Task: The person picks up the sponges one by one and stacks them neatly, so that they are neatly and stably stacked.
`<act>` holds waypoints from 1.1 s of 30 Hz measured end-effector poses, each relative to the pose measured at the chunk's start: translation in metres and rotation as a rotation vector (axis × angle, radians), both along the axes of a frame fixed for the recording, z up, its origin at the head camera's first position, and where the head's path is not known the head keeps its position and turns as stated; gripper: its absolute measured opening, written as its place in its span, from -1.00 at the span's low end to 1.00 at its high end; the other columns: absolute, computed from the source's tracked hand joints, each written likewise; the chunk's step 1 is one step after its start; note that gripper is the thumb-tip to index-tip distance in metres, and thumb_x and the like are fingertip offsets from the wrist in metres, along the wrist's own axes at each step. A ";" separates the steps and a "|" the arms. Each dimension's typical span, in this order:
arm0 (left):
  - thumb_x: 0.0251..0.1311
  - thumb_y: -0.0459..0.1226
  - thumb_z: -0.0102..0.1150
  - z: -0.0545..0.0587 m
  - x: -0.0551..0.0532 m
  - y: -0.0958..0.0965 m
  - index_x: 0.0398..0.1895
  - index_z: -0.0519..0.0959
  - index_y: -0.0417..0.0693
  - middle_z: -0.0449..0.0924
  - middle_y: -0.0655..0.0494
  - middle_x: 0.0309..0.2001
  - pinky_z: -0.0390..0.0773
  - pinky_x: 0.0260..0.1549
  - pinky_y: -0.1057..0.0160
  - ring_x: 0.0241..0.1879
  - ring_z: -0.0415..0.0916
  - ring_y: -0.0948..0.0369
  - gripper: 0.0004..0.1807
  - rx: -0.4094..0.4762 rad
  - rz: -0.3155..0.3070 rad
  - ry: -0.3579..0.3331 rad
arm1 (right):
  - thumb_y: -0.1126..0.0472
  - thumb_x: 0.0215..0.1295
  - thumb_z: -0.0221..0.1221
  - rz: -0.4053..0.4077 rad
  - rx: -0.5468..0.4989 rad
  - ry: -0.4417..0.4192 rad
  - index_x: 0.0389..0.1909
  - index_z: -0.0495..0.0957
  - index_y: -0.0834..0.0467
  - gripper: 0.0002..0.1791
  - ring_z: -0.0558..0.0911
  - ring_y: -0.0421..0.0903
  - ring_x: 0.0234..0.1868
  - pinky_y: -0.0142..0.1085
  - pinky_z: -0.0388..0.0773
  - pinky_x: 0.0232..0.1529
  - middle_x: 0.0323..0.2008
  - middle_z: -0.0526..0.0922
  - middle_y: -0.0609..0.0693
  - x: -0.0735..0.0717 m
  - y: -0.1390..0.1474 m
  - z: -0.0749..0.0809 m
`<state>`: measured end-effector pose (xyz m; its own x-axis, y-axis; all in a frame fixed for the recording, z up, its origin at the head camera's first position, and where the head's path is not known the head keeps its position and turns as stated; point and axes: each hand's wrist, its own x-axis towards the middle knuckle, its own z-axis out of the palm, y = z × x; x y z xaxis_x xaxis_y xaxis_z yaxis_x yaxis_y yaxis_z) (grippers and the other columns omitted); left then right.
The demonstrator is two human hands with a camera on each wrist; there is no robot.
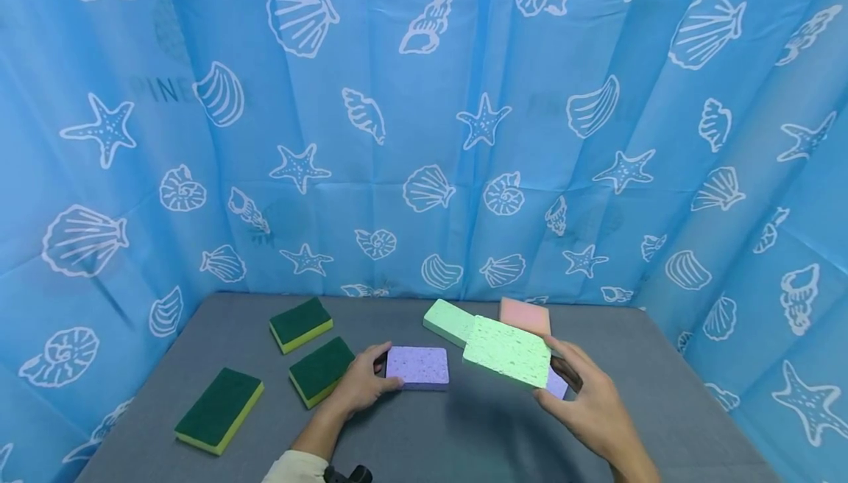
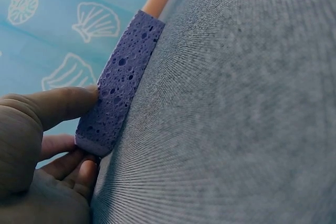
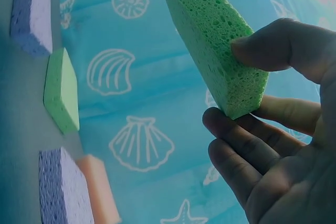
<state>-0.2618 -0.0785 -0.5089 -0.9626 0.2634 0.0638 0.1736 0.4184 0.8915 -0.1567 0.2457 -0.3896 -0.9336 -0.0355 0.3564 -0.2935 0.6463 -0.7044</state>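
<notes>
My left hand (image 1: 362, 380) grips the left end of a purple sponge (image 1: 417, 367) lying on the grey table. In the left wrist view its thumb presses the pitted side of that sponge (image 2: 121, 85), and the fingers curl at the end. My right hand (image 1: 589, 398) pinches a light green sponge (image 1: 507, 350) by its right end, raised above the table. The right wrist view shows the thumb on one face of this green sponge (image 3: 220, 45) and fingertips at the opposite side. Behind it lies a second green sponge (image 1: 450, 321), partly overlapped in the head view.
Several green-and-yellow scouring sponges (image 1: 221, 408) lie at the left of the grey table (image 1: 397, 439). Toward the right, a peach sponge (image 1: 525, 314) and another purple sponge (image 1: 558, 383) lie partly hidden behind my right hand. A blue shell-print curtain (image 1: 391, 144) hangs behind the table.
</notes>
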 end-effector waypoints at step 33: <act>0.06 -0.33 0.42 -0.003 -0.001 0.002 0.36 0.29 -0.36 0.28 -0.30 0.28 0.37 0.10 -0.08 0.21 0.32 -0.18 -0.21 0.000 0.012 0.003 | 0.62 -0.04 0.28 0.295 -0.171 0.120 0.31 0.36 0.30 -0.22 0.58 0.00 0.00 -0.08 0.47 0.06 0.10 0.49 0.09 -0.050 -0.038 -0.012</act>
